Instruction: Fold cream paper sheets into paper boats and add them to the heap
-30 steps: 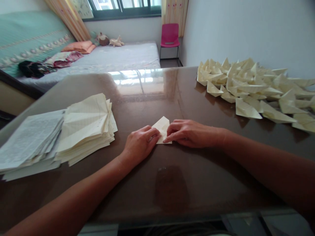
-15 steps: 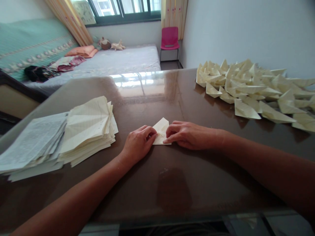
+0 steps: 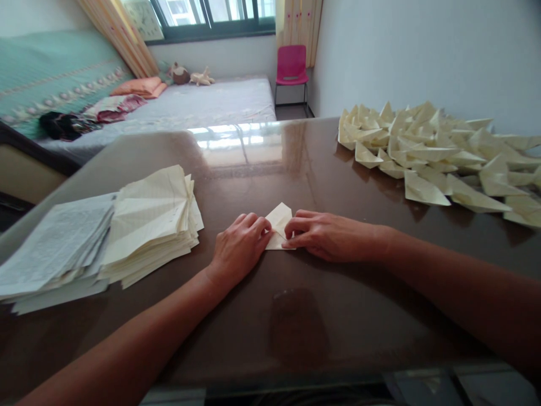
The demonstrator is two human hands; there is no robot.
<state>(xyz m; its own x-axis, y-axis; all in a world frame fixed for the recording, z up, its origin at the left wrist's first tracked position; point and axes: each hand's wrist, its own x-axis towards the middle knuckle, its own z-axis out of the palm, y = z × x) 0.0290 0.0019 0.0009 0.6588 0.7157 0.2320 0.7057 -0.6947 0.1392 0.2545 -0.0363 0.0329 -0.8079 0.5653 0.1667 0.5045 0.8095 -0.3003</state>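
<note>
A small folded piece of cream paper [image 3: 279, 221] lies on the dark brown table [image 3: 262, 169] in front of me. My left hand [image 3: 239, 246] rests on its left part with the fingers curled and pressed down on the paper. My right hand [image 3: 327, 237] presses its right part, fingertips pinched together on the lower edge. Only the pointed upper tip and a bit of the lower edge of the paper show between the two hands.
A stack of cream and printed sheets [image 3: 101, 237] lies at the left of the table. A heap of several folded paper shapes [image 3: 435, 152] covers the right far side. Beyond the table are a bed [image 3: 190, 101] and a pink chair [image 3: 291, 65].
Both hands stay on the folded paper. My left fingers have slid a little further over it, covering more of its left side. The view has shifted slightly.
</note>
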